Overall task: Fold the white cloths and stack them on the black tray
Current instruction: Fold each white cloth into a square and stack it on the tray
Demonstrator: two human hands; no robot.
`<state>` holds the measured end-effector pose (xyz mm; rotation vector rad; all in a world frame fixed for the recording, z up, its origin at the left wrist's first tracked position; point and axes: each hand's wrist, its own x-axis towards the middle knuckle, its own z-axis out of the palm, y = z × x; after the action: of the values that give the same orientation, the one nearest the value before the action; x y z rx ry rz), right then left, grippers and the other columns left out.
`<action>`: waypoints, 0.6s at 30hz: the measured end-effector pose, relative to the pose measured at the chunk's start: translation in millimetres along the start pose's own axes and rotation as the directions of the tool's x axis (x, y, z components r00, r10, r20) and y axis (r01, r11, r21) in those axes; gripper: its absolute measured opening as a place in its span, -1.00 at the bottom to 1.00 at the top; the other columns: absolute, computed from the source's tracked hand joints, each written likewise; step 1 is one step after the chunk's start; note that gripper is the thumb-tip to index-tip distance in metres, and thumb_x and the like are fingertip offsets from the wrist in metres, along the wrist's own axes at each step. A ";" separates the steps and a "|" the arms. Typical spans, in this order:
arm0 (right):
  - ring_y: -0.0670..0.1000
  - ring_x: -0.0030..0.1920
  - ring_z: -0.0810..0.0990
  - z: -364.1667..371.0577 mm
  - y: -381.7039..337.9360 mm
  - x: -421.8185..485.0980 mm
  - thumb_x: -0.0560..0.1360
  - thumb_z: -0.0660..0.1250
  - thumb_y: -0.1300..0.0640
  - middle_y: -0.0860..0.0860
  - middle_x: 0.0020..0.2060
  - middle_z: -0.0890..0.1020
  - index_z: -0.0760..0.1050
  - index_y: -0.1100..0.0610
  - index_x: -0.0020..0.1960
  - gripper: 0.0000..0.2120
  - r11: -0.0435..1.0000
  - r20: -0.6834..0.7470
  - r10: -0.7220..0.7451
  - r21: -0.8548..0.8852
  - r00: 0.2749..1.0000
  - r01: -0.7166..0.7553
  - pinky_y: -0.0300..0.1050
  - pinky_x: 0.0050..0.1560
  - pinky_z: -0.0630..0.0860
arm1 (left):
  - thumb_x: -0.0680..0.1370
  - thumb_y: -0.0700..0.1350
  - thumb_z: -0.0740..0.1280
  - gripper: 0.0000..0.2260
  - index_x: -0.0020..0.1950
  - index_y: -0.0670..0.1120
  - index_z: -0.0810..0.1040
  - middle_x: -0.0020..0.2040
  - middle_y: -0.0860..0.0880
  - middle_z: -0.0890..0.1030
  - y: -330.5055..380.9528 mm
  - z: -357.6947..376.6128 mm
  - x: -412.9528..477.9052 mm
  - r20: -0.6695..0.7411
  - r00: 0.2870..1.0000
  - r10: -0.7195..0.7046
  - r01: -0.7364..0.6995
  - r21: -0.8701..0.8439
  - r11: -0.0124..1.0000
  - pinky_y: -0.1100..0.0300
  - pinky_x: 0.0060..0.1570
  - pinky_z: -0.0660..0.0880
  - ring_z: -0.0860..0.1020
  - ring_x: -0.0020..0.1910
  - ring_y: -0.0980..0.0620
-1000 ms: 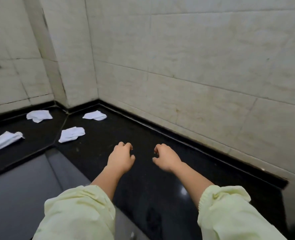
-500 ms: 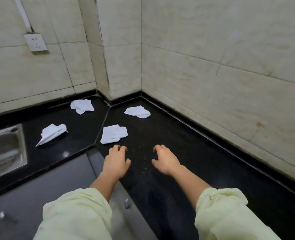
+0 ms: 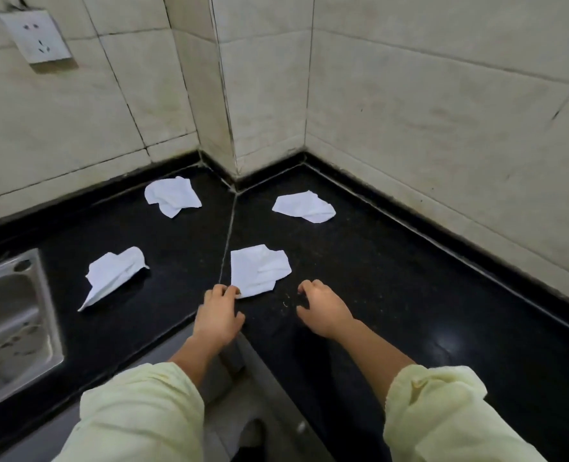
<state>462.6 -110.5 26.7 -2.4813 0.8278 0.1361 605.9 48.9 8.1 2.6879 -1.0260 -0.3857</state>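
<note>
Near cloth (image 3: 258, 271), white and rumpled, lying flat on the black counter (image 3: 410, 295) just right of the seam (image 3: 227, 241), at its near end. The left hand (image 3: 217, 315) reaches across the seam with fingers loosely curled, their tips touching the cloth's near corner; whether they pinch it cannot be told. The right hand (image 3: 323, 311), right of the seam and just beside the cloth but apart from it, has fingers loosely curled and holds nothing. Step in hand, as judged: taking up the first cloth, none yet folded. The next move calls for a firm pinch on the near corner, the right hand taking the opposite edge, and the cloth smoothed flat before the fold. A second cloth (image 3: 113, 278) lies well left of the seam, a third cloth (image 3: 173, 196) left of its far end, and a fourth cloth (image 3: 305, 206) right of its far end, all crumpled. The tray is not in view. A steel sink (image 3: 9, 321) sits farthest left of the seam; a wall socket (image 3: 36, 36) hangs above. No brand, label or writing is legible.
</note>
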 end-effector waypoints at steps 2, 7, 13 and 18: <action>0.09 0.20 0.46 9.9 -9.3 19.4 0.55 0.26 0.07 0.08 0.19 0.45 0.37 0.11 0.31 -0.66 0.999 0.004 0.027 0.021 1.000 -0.027 0.00 0.18 0.47 | 0.48 -0.14 0.30 -0.55 0.37 -0.04 0.36 0.32 -0.04 0.36 -18.6 -1.4 21.9 0.012 0.999 0.049 -0.049 -0.014 0.999 0.04 0.22 0.42 0.32 0.30 -0.06; 0.11 0.22 0.44 37.4 -33.0 59.0 0.57 0.22 0.10 0.10 0.18 0.44 0.39 0.11 0.33 -0.65 0.996 0.039 0.068 0.047 0.997 -0.070 -0.04 0.15 0.44 | 0.48 -0.19 0.33 -0.51 0.42 0.00 0.39 0.34 0.00 0.37 -56.0 3.8 66.3 0.090 0.978 0.186 -0.180 -0.071 0.981 0.14 0.24 0.42 0.36 0.30 0.01; 0.07 0.32 0.34 60.4 -46.3 88.0 0.56 0.24 0.10 0.05 0.34 0.34 0.25 0.00 0.48 -0.50 0.993 0.066 0.110 0.026 0.992 -0.112 -0.04 0.27 0.41 | 0.54 -0.10 0.34 -0.72 0.26 0.02 0.58 0.28 0.06 0.48 -63.5 17.7 96.7 0.056 0.947 0.315 -0.306 -0.134 0.943 0.22 0.20 0.41 0.41 0.26 0.09; 0.04 0.23 0.37 69.4 -43.1 100.4 0.56 0.24 0.08 0.02 0.22 0.40 0.41 0.01 0.33 -0.67 0.989 -0.002 0.143 0.032 0.990 -0.143 -0.06 0.17 0.44 | 0.55 -0.04 0.34 -0.81 0.13 0.00 0.65 0.19 0.11 0.54 -55.9 15.0 113.8 0.007 0.938 0.347 -0.336 -0.233 0.913 0.37 0.09 0.33 0.45 0.18 0.16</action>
<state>573.5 -99.8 -39.1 -2.3924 1.0014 0.1669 717.1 10.5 -41.4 2.2499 -1.3475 -0.4677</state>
